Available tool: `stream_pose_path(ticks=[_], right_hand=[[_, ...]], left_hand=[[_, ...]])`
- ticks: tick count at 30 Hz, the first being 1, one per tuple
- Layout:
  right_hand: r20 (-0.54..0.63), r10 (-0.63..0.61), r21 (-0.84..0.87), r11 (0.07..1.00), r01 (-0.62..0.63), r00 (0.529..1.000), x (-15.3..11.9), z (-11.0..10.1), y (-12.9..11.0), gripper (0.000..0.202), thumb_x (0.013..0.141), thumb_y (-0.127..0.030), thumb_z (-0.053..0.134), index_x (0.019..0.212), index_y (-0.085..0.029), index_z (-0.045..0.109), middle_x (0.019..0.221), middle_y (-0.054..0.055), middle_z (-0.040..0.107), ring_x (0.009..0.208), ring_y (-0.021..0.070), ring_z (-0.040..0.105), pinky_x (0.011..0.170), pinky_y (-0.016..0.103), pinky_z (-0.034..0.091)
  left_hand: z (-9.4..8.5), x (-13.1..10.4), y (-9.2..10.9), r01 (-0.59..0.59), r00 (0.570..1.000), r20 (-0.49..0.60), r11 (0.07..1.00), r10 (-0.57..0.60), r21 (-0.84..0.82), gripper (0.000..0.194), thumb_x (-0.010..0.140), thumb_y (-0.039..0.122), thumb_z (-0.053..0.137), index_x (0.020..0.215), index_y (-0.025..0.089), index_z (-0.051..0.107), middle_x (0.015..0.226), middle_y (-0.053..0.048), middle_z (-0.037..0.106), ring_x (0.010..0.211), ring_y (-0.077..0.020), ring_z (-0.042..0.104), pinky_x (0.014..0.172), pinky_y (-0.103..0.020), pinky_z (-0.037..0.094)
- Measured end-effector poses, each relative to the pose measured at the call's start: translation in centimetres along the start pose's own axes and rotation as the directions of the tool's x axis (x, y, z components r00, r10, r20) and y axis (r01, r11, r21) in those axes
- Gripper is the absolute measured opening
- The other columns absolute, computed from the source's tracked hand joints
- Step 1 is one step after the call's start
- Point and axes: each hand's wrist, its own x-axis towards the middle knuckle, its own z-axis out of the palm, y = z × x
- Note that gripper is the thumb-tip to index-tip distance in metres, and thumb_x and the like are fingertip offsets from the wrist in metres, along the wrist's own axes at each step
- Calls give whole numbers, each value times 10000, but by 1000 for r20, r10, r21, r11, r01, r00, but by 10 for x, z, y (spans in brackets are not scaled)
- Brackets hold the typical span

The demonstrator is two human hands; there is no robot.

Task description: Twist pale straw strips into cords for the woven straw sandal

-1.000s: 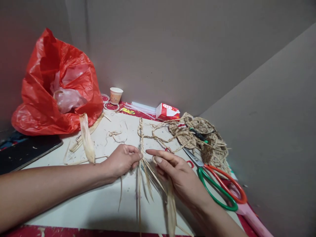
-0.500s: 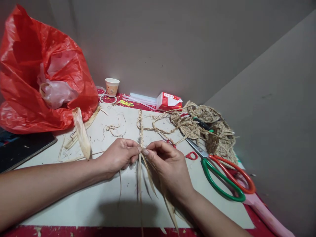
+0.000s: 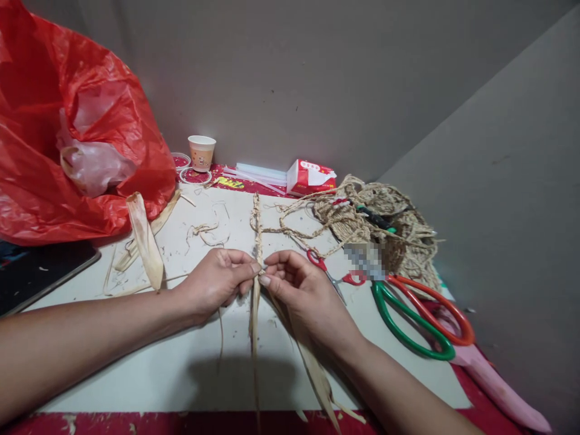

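Observation:
A thin braid of dried husk (image 3: 257, 226) lies upright in the view at the middle of the white board. At its lower end my left hand (image 3: 226, 278) pinches the strands between thumb and index finger. Just to the right, my right hand (image 3: 301, 290) has thumb and fingertips closed on a husk strand at the same spot. Loose husk strands (image 3: 255, 326) hang down between the hands. A wider husk strip (image 3: 317, 374) trails below my right hand. The braid links by a thin cord to a pile of braided rope (image 3: 385, 223) at the right.
Large scissors (image 3: 408, 344) with green and orange handles lie right, near small red-handled scissors (image 3: 317, 260). At the left are a red plastic bag (image 3: 104, 78), a dark tablet-like object (image 3: 40, 278) and husk pieces (image 3: 145, 241). A paper cup (image 3: 202, 154) and tissue pack (image 3: 310, 177) stand behind.
The view has shifted slightly. My right hand has drawn a little away from my left, and the strand that slanted down between them now hangs differently. More of the small red scissors shows.

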Motion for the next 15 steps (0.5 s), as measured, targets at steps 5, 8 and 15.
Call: stream_pose_path(ticks=[5, 8, 15], right_hand=[[220, -7, -235, 970, 61, 975, -1, -5, -13, 215, 874, -304, 492, 796, -154, 624, 717, 13, 580, 694, 140, 521, 672, 256, 410], [250, 23, -336, 940, 64, 968, 0, -8, -19, 280, 882, -304, 460, 682, -160, 592, 601, -20, 481, 578, 116, 428, 573, 238, 355], [211, -68, -585, 790, 182, 975, 1, -12, -11, 287, 874, -272, 430, 603, -191, 481, 552, -28, 435, 543, 122, 403, 536, 244, 300]], left_hand=[[0, 0, 1, -18, 1000, 2, 999, 18, 46, 204, 784, 313, 588, 673, 144, 561, 432, 66, 442, 338, -26, 271, 353, -191, 158], [2, -1, 3, -36, 999, -2, 996, 37, 82, 205, 788, 309, 580, 671, 142, 562, 445, 59, 458, 351, -26, 279, 365, -187, 169], [-1, 2, 5, -90, 996, 45, 967, 82, 239, 238, 792, 332, 576, 647, 144, 558, 478, 34, 507, 398, -41, 318, 408, -183, 226]])
